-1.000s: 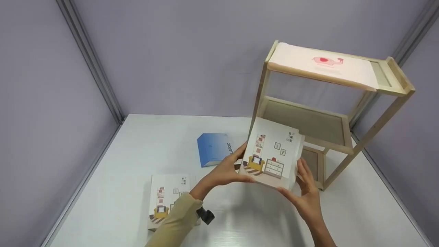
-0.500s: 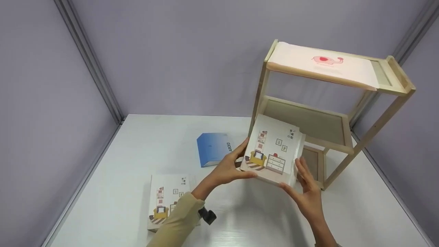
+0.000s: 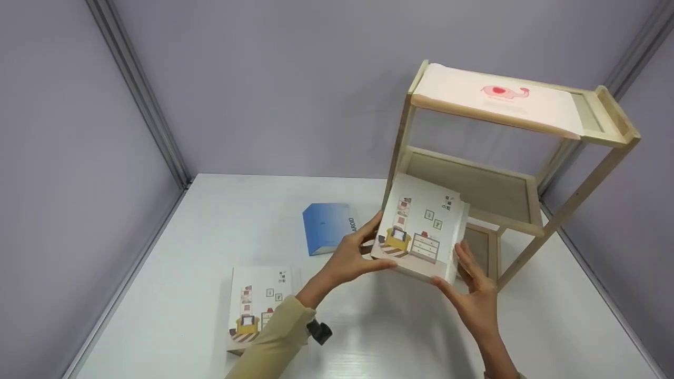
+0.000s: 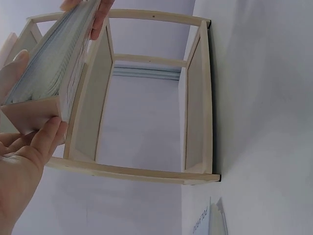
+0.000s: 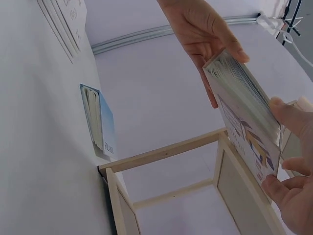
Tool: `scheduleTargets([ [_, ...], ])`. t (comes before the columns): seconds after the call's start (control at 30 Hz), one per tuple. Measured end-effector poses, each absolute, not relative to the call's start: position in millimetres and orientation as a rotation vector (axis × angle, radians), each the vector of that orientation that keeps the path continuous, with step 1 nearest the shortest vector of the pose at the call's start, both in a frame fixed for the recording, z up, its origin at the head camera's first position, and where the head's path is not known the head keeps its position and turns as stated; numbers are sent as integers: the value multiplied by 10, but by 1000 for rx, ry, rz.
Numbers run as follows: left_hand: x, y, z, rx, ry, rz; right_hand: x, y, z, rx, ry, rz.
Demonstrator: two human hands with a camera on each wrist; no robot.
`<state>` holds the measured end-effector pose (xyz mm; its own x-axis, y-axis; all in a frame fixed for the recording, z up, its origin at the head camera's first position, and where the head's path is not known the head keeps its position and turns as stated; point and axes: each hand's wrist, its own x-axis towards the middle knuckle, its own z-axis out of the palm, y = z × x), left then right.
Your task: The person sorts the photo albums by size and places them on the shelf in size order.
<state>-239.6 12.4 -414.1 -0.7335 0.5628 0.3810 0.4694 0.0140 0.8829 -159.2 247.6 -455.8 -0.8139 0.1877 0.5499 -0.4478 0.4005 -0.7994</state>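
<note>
A thick white photo album [image 3: 416, 226], its cover printed with a yellow armchair and a chest of drawers, is held tilted in front of the wooden shelf unit. My left hand [image 3: 347, 260] grips its left side, thumb along the lower edge. At the lower right, my right hand [image 3: 474, 300] holds it with the thumb at the bottom corner and the fingers on the side. Packed page edges of the album [image 5: 244, 85] show in the right wrist view. The album overlaps the middle shelf [image 3: 474, 181] in the head view.
A matching white album [image 3: 258, 305] lies at the table's left front, partly behind the left sleeve [image 3: 279, 337]. Further back is a blue album [image 3: 326, 226]. The wooden shelf unit [image 3: 574, 195] has an elephant-print cloth [image 3: 505, 97] over its top. Grey walls [image 3: 263, 95] enclose the table [image 3: 179, 252].
Both hands have shifted the held album slightly up and to the right, nearer the shelf unit. The albums on the table have stayed put.
</note>
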Motion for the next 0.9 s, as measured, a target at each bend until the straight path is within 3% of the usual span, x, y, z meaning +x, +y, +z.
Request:
scheduleTargets([
  [0.57, -2365, 166, -4122, 1132, 2400, 1816, -1509, 2400, -4297, 151, -2201, 1250],
  [0.9, -2481, 237, -4333, 1131, 2501, 1896, -1679, 2586, -4551, 213, -2247, 1045],
])
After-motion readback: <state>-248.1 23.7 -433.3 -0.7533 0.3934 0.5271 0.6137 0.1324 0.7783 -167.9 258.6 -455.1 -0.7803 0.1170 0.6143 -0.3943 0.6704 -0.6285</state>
